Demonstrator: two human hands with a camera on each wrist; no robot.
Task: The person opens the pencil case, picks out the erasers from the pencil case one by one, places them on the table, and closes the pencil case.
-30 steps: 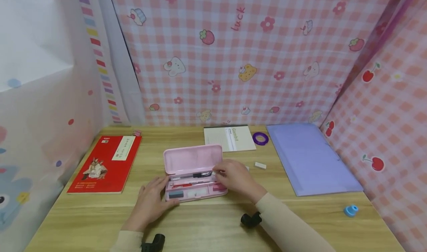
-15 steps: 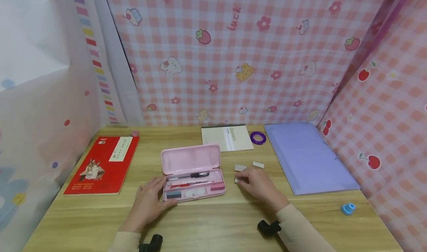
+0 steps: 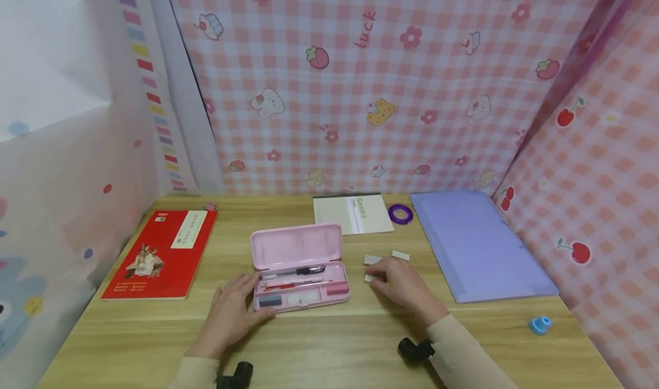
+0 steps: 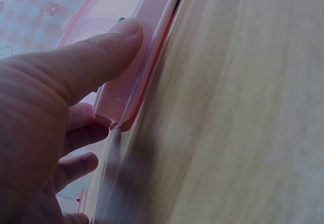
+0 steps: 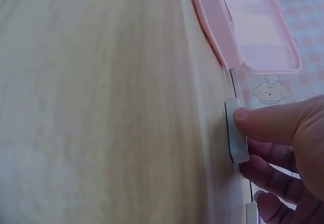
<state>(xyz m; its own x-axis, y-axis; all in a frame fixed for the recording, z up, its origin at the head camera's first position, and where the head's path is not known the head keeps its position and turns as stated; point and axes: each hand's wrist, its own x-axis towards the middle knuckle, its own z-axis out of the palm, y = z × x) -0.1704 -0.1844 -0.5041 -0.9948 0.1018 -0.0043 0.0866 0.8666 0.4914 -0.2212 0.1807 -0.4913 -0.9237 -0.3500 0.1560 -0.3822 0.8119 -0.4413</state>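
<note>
An open pink pencil case lies mid-table, with a black pen and a red pen inside. My left hand rests flat at its front left corner. In the left wrist view the thumb presses against the pink case wall. My right hand sits just right of the case and pinches a small white eraser. The right wrist view shows the thumb on that eraser, below the case lid. Two more white erasers lie just behind.
A red book lies at the left. A white notebook and a purple tape ring lie at the back. A lilac folder covers the right side, with a small blue item near the front right. Cloth walls enclose the table.
My right hand left the pencil case and moved right onto the small white eraser. The left hand has stayed at the case's corner.
</note>
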